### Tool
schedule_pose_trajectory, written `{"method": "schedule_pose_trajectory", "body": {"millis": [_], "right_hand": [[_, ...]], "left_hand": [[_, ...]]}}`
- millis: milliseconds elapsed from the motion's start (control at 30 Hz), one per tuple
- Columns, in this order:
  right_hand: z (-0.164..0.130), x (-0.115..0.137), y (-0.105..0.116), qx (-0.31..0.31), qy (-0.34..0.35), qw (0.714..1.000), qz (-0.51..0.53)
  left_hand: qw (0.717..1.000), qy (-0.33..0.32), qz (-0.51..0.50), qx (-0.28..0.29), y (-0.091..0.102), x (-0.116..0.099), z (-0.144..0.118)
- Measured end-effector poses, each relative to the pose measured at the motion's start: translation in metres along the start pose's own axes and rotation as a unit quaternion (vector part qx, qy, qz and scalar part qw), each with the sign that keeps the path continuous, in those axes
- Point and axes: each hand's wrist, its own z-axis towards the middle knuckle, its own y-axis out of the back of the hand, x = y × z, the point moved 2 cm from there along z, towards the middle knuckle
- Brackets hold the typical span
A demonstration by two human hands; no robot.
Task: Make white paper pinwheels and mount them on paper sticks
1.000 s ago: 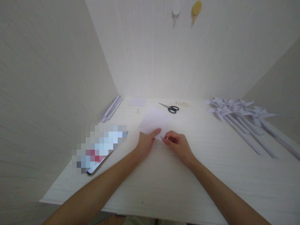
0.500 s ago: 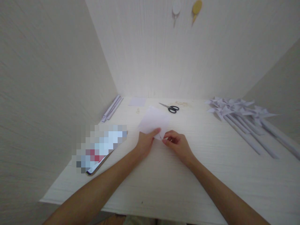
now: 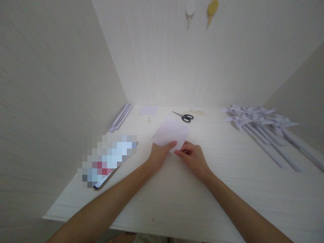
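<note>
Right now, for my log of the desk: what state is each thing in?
Paper: flat on the desk, near corner pinched.
Left hand: thumb on the paper.
Right hand: closed on the corner.
Scissors: closed, lying flat.
Pinwheels: folded, laid in a row.
Tubes: rolled, against the wall.

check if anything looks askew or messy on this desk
Nothing stands out. The paper lies turned cornerwise under both hands, left hand and right hand. Scissors and pinwheels lie tidy.
</note>
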Motion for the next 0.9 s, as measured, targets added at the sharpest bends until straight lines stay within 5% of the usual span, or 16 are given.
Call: {"method": "schedule_pose_trajectory", "body": {"millis": [200, 333, 500, 667, 767, 900], "right_hand": [[0.001, 0.001, 0.0, -0.019, -0.041, 0.999, 0.015], [0.003, -0.009, 0.005, -0.079, -0.097, 0.985, 0.121], [0.007, -0.019, 0.02, -0.188, -0.061, 0.957, 0.213], [0.011, -0.017, 0.031, -0.207, -0.006, 0.96, 0.191], [0.011, -0.017, 0.032, -0.215, 0.008, 0.959, 0.183], [0.011, -0.024, 0.034, -0.249, -0.023, 0.943, 0.218]], "left_hand": [[1.0, 0.017, -0.006, 0.0, -0.001, -0.005, 0.001], [0.999, 0.035, 0.002, 0.039, -0.001, -0.006, 0.002], [0.984, 0.045, 0.125, 0.116, 0.004, -0.002, 0.004], [0.942, 0.056, 0.268, 0.193, 0.003, -0.005, 0.002], [0.931, 0.047, 0.279, 0.229, 0.001, -0.006, 0.0], [0.94, 0.102, 0.253, 0.204, 0.005, -0.003, 0.003]]}}
